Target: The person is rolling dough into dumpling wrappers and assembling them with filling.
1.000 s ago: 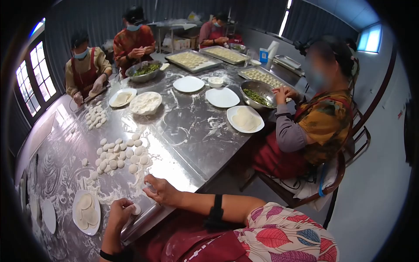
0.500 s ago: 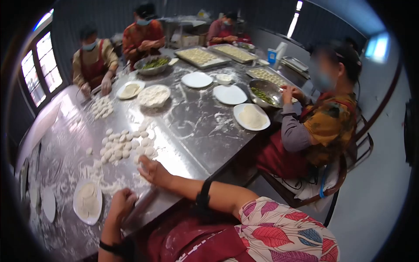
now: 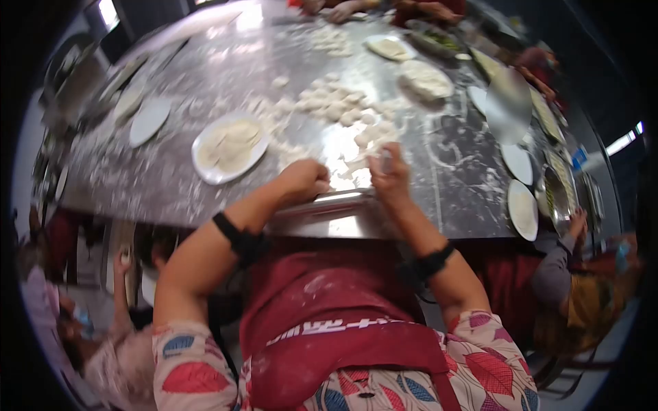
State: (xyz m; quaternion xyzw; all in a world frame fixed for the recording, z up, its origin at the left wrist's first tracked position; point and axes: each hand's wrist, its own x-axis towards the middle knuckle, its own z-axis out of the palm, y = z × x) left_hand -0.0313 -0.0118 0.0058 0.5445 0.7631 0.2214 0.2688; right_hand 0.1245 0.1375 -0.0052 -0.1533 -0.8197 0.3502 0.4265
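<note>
My left hand (image 3: 305,179) is curled close above the table's near edge, its fingers bent inward; what lies in it is hidden. My right hand (image 3: 389,175) is a short way to the right, fingers bent together, with a pale blurred spot between them. Small round dough pieces (image 3: 336,103) lie in a floury cluster beyond my hands, the nearest ones just past my right hand. To the left of my left hand, a white plate (image 3: 204,164) holds flat pale dough wrappers. A shiny bar-like shape (image 3: 337,196) shows between my hands, blurred.
A bowl of flour (image 3: 426,81) and a plate with dough (image 3: 389,48) stand farther back. White plates (image 3: 517,163) and a metal bowl with green filling (image 3: 556,198) are on the right. People sit or stand around the table; a person's hand (image 3: 579,222) is near that bowl.
The view has swung left and down, so the table and plates appear shifted. My right hand has drawn back from the dough pieces, and both hands now sit near the table edge.
</note>
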